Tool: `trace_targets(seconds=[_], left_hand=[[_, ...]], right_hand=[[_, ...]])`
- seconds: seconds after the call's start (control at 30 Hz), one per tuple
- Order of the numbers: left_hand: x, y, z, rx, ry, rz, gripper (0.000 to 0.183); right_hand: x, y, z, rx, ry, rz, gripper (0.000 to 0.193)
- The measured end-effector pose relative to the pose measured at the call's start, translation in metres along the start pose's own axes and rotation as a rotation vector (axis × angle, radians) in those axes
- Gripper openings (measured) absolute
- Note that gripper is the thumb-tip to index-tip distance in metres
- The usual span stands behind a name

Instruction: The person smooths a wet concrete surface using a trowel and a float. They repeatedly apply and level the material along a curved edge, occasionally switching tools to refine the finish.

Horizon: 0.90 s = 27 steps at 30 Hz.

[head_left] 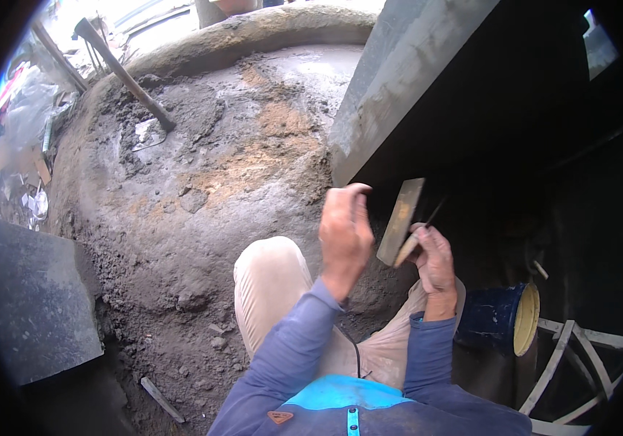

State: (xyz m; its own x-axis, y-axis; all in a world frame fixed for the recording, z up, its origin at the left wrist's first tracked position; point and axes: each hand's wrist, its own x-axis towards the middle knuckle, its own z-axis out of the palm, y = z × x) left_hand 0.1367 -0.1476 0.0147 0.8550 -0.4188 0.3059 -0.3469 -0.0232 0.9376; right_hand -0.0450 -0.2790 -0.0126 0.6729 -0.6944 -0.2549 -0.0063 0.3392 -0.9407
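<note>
My right hand (433, 263) is closed round the pale wooden handle of a plastering trowel (401, 218). Its flat rectangular blade, smeared grey-brown, tilts upward left of that hand. A thin dark rod sticks up just behind the handle. Left of the blade and apart from it, my left hand (345, 236) is raised with its fingers curled. The palm side is turned away, so whatever it may hold is hidden. Both hands are above my knees, close to the lower corner of a grey slab (380, 87).
Rough grey soil (159, 240) spreads left and ahead. A wooden-handled tool (126, 80) stands in it at the far left. Another grey slab (35, 298) lies at left. On the right are a dark blue bucket (489, 320) and a pale metal frame (566, 363).
</note>
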Motion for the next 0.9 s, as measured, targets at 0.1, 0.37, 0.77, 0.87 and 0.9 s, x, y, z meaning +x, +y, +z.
trace_targets(seconds=[0.1, 0.37, 0.77, 0.87, 0.9], left_hand=[[-0.006, -0.053, 0.006, -0.487, -0.287, -0.37, 0.03], [-0.013, -0.027, 0.019, -1.337, -0.862, -0.718, 0.041], [0.029, -0.052, -0.024, -1.237, -0.335, -0.451, 0.045], [0.06, -0.066, -0.051, -0.667, -0.183, -0.38, 0.044], [0.066, -0.077, -0.051, -0.526, -0.164, -0.323, 0.04]], right_hand=[[-0.001, -0.007, 0.007, 0.441, -0.165, 0.016, 0.042], [-0.021, 0.028, -0.016, -0.335, -0.049, -0.304, 0.047], [-0.001, 0.005, -0.014, 0.408, -0.017, 0.127, 0.029], [-0.007, -0.01, -0.009, 0.332, 0.049, 0.005, 0.023], [-0.006, -0.013, -0.009, 0.335, 0.054, -0.023, 0.022]])
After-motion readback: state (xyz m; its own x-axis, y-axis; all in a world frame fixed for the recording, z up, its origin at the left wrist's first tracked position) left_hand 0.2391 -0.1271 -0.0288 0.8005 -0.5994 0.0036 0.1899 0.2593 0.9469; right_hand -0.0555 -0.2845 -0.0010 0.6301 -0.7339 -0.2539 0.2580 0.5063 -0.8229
